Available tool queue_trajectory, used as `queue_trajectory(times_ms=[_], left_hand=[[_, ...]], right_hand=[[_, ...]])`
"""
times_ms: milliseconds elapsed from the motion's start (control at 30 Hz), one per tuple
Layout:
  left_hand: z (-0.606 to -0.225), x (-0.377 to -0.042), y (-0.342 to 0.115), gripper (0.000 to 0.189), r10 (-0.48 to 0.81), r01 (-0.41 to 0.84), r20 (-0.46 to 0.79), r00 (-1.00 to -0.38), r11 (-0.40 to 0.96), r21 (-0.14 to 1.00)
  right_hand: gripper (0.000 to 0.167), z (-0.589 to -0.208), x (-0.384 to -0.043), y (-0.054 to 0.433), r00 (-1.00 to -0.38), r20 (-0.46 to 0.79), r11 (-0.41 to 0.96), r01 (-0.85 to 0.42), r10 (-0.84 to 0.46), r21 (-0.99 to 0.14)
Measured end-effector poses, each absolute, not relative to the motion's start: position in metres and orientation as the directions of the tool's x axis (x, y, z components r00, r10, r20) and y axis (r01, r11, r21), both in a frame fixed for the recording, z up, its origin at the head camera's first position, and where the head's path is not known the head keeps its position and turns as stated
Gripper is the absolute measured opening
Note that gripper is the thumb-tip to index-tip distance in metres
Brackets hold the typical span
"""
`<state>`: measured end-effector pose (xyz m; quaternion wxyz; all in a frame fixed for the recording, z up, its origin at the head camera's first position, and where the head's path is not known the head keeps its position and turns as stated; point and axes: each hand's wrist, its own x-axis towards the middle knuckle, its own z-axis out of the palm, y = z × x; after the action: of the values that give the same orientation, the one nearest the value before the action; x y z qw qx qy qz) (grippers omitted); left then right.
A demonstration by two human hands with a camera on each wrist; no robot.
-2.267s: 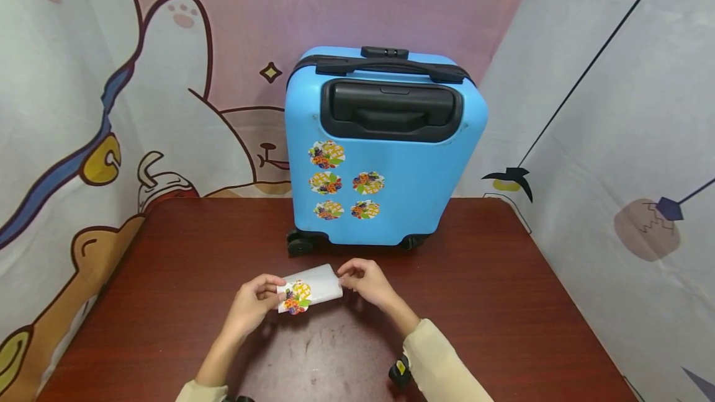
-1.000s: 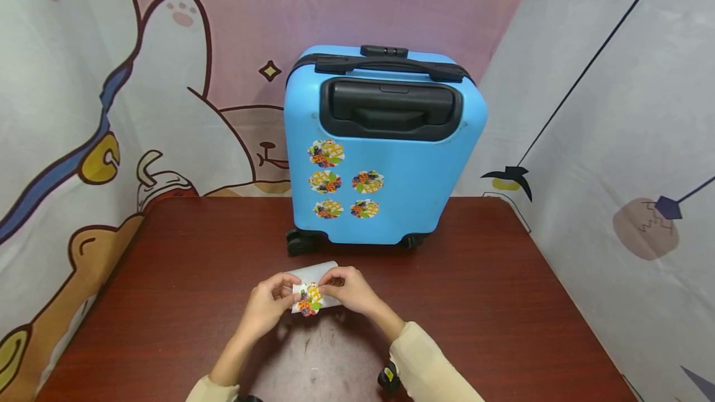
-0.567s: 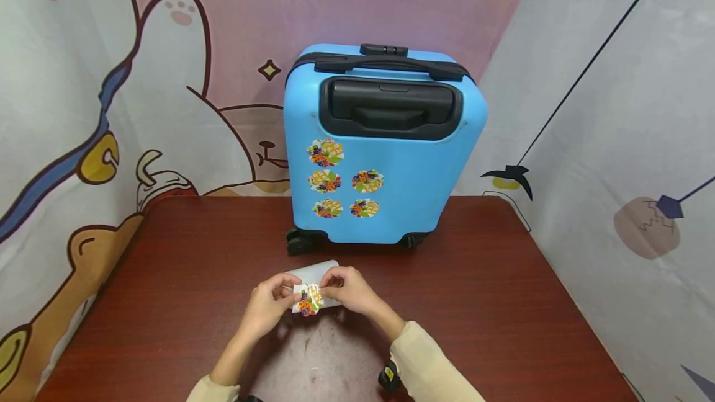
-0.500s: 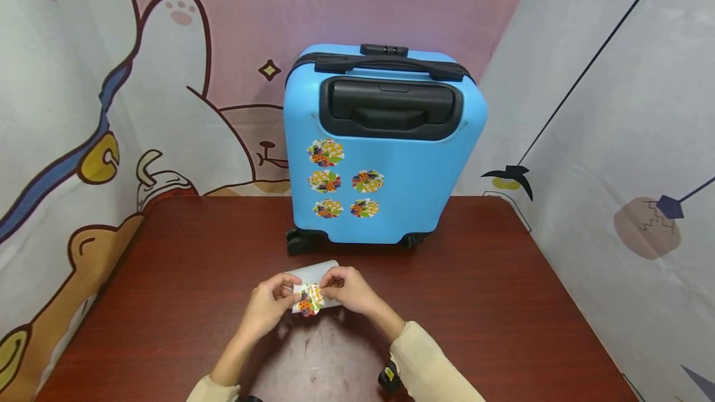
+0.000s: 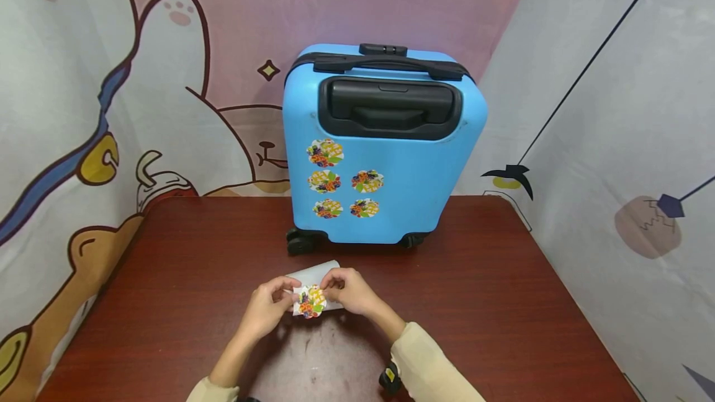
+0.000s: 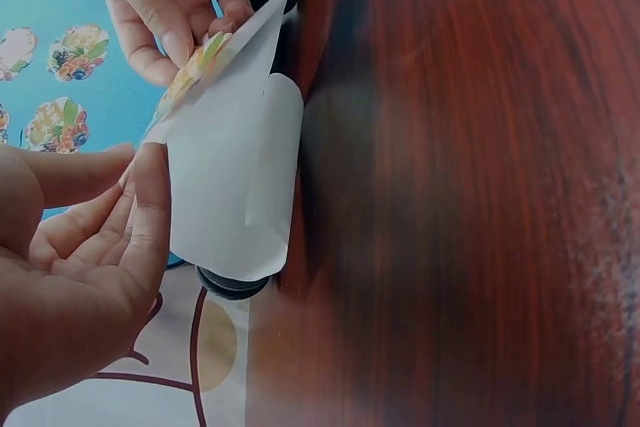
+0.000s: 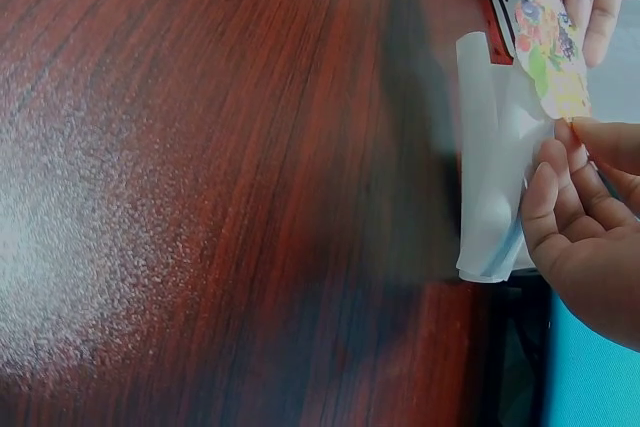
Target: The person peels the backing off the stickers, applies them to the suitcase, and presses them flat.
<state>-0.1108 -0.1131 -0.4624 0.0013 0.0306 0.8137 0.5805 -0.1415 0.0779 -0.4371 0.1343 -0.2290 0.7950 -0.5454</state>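
Observation:
A curled white backing sheet (image 5: 314, 273) is held above the table, its left end pinched between thumb and fingers of my left hand (image 5: 265, 308). On its front is a colourful fruit sticker (image 5: 310, 301). My right hand (image 5: 354, 291) pinches the sticker's right edge between thumb and index finger, as the right wrist view also shows at the sticker (image 7: 552, 52). In the left wrist view the backing sheet (image 6: 225, 172) rolls over at its far end. How much of the sticker is off the sheet I cannot tell.
A blue suitcase (image 5: 413, 185) stands upright at the table's back, with several fruit stickers (image 5: 367, 182) on the left of its front. The brown table (image 5: 491, 303) lies beneath. A printed cloth (image 5: 234, 30) hangs behind and at both sides.
My right hand has moved left from the sheet's right end to the sticker's edge. The sheet and left hand have shifted slightly right. The sticker now shows a little farther right.

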Motion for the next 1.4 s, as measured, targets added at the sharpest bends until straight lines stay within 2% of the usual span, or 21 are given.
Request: queue_trajectory(times_ms=[767,1000,1400], left_hand=[[-0.474,-0.108,-0.128,0.019,0.047,0.006,-0.012,-0.999,0.367,0.930],[-0.480,-0.106,-0.136,0.018,0.043,-0.021,-0.043,-0.998,0.417,0.909],[-0.472,-0.108,-0.133,0.013,0.022,-0.004,-0.016,-1.000,0.463,0.887]], right_hand=[[0.005,-0.442,-0.139,0.077,-0.863,0.027,0.290,-0.199,-0.505,-0.936],[0.008,-0.477,-0.155,0.083,-0.876,0.011,0.320,-0.187,-0.483,-0.929],[0.009,-0.473,-0.156,0.085,-0.873,0.001,0.330,-0.186,-0.487,-0.925]])
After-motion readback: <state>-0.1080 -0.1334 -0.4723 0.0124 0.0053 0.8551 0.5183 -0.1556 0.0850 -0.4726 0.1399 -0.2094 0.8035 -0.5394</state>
